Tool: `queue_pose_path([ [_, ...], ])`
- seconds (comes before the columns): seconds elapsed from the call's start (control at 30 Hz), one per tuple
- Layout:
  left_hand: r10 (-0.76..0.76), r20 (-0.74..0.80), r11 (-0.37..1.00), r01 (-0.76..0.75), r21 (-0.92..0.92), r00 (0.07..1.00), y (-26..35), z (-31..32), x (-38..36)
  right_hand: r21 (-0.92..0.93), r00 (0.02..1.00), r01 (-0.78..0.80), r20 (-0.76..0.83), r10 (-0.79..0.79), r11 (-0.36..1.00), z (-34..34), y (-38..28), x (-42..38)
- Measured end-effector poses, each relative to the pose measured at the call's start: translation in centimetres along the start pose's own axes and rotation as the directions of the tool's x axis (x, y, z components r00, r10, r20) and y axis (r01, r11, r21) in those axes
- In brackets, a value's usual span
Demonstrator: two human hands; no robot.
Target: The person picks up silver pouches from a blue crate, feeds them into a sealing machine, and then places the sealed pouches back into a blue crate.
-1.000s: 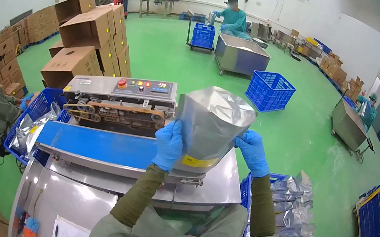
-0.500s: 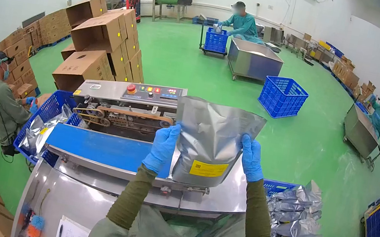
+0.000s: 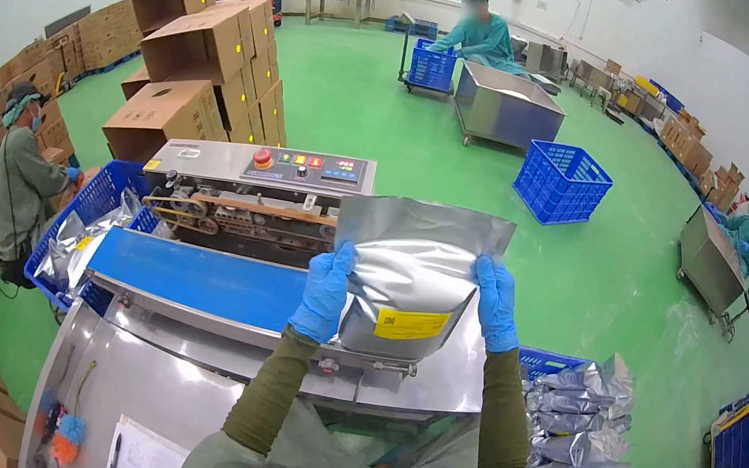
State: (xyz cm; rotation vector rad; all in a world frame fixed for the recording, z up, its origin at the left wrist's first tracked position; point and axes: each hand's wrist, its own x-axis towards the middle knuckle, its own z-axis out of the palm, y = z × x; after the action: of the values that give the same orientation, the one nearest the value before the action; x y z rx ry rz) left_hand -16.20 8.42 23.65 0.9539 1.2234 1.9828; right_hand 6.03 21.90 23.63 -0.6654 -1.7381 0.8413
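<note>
A silver foil pouch (image 3: pixel 413 281) with a yellow label near its base is held upright in front of me. My left hand (image 3: pixel 322 290), in a blue glove, pinches its left edge. On the opposite edge, my gloved right hand (image 3: pixel 495 304) grips the foil the same way. The top of the pouch looks flat and pulled taut between both hands. Just left of it stands a band sealer (image 3: pixel 269 205) with a red button and a display. Its blue conveyor belt (image 3: pixel 196 278) runs along the near side, left of my left hand.
Left of the belt, a blue crate (image 3: pixel 83 213) contains silver pouches. More filled pouches (image 3: pixel 577 450) lie stacked at my right. Cardboard boxes (image 3: pixel 196 52) are piled beyond the sealer. Another blue crate (image 3: pixel 561 187) and a steel bin (image 3: pixel 507 107) stand on the green floor. Three co-workers are around.
Both hands have pulled the pouch's top edge straighter and tauter, smoothing its wrinkles. The far co-worker's hands have lowered into the crate. My view has shifted slightly.
</note>
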Motion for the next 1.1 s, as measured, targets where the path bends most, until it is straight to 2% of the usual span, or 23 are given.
queue_pose_path([
  [0.07,-0.006,-0.002,1.000,0.006,0.023,1.000,-3.2,-1.0,1.6,0.031,1.000,-0.010,-0.025,0.011,0.999,0.1,0.3,0.0],
  [0.13,-0.161,0.066,0.968,0.171,-0.184,0.985,-3.5,-0.2,2.7,0.008,0.996,-0.074,-0.048,0.074,0.997,-0.3,-0.1,0.2],
  [0.2,-0.240,0.123,0.949,0.260,-0.179,0.963,-3.8,-0.1,3.5,0.015,0.995,-0.093,-0.026,0.093,0.996,-0.6,0.9,0.2],
  [0.3,-0.348,0.001,0.937,0.348,0.036,0.938,-5.5,-1.0,3.1,-0.008,0.939,-0.337,0.065,0.337,0.941,-0.4,3.7,-0.3],
  [0.33,-0.344,-0.007,0.938,0.344,0.033,0.939,-7.1,-2.2,2.6,-0.007,0.940,-0.334,0.074,0.334,0.943,0.3,4.5,-0.7],
  [0.37,-0.133,0.029,0.937,0.116,0.330,0.991,-9.7,-3.9,2.2,-0.003,0.924,-0.368,0.107,0.366,0.930,1.0,5.2,-1.1],
  [0.4,0.063,0.130,0.802,-0.128,0.584,0.990,-9.9,-4.4,1.9,0.002,0.907,-0.402,0.136,0.399,0.915,1.7,5.6,-1.2],
  [0.43,-0.332,-0.061,0.920,0.337,0.199,0.941,-10.1,-4.6,2.5,-0.031,0.872,-0.458,0.180,0.456,0.888,2.2,6.0,-1.2],
  [0.47,-0.334,-0.057,0.919,0.338,0.204,0.941,-10.2,-5.1,2.9,-0.027,0.871,-0.461,0.176,0.458,0.887,2.7,6.5,-1.3],
  [0.53,-0.393,-0.111,0.918,0.397,0.016,0.913,-9.2,-6.0,3.5,0.065,0.884,-0.449,0.175,0.433,0.891,4.9,5.3,-1.0],
  [0.6,-0.403,-0.137,0.912,0.410,0.025,0.905,-10.3,-8.0,5.0,0.079,0.895,-0.429,0.171,0.412,0.900,6.2,5.9,-0.6],
  [0.67,-0.490,-0.205,0.836,0.523,0.163,0.847,-9.8,-9.8,5.9,-0.054,0.888,-0.407,0.209,0.409,0.912,7.9,9.7,-0.3],
  [0.7,-0.462,-0.202,0.843,0.499,0.201,0.863,-9.3,-10.4,5.8,-0.009,0.906,-0.386,0.185,0.381,0.923,9.1,11.9,-0.4],
  [0.73,-0.399,-0.203,0.847,0.444,0.292,0.894,-8.7,-10.9,6.0,-0.088,0.930,-0.323,0.156,0.333,0.942,9.7,10.7,-0.4],
  [0.8,-0.484,-0.290,0.642,0.560,0.524,0.826,-5.6,-11.8,5.7,0.037,0.875,-0.453,0.208,0.436,0.891,10.2,6.9,-1.4],
  [0.83,-0.319,-0.114,0.640,0.302,0.707,0.941,-6.3,-14.6,5.1,0.178,0.829,-0.538,0.292,0.477,0.824,9.7,3.5,-2.1],
  [0.87,-0.114,0.086,0.539,-0.011,0.842,0.990,-7.0,-17.4,4.6,0.318,0.788,-0.610,0.345,0.510,0.726,8.6,1.5,-3.2],
  [0.9,0.084,0.264,0.372,-0.276,0.886,0.961,-7.9,-20.1,4.3,0.201,0.943,-0.219,0.296,0.154,0.955,8.0,4.6,-5.2],
  [0.93,0.279,0.454,0.078,-0.491,0.868,0.846,-4.9,-18.9,1.8,0.276,0.887,-0.433,0.301,0.350,0.858,5.3,2.1,-7.3],
  [0.97,0.312,0.359,-0.132,-0.334,0.933,0.880,-1.2,-15.5,0.2,0.360,0.794,-0.608,0.293,0.533,0.708,2.4,-0.4,-9.4],
  [1.0,0.445,0.494,-0.265,-0.418,0.869,0.747,-3.2,-19.7,-0.3,0.199,0.767,-0.638,0.246,0.592,0.744,-0.3,-0.9,-11.9],
  [1.03,0.356,0.562,-0.197,-0.528,0.826,0.746,-3.9,-18.0,-1.6,0.095,0.753,-0.657,0.135,0.644,0.748,-2.8,-0.8,-15.2],
  [1.1,0.263,0.420,0.210,-0.476,0.854,0.869,-0.5,-15.9,-2.2,-0.037,0.715,-0.692,-0.176,0.677,0.721,-7.8,0.5,-22.1],
])
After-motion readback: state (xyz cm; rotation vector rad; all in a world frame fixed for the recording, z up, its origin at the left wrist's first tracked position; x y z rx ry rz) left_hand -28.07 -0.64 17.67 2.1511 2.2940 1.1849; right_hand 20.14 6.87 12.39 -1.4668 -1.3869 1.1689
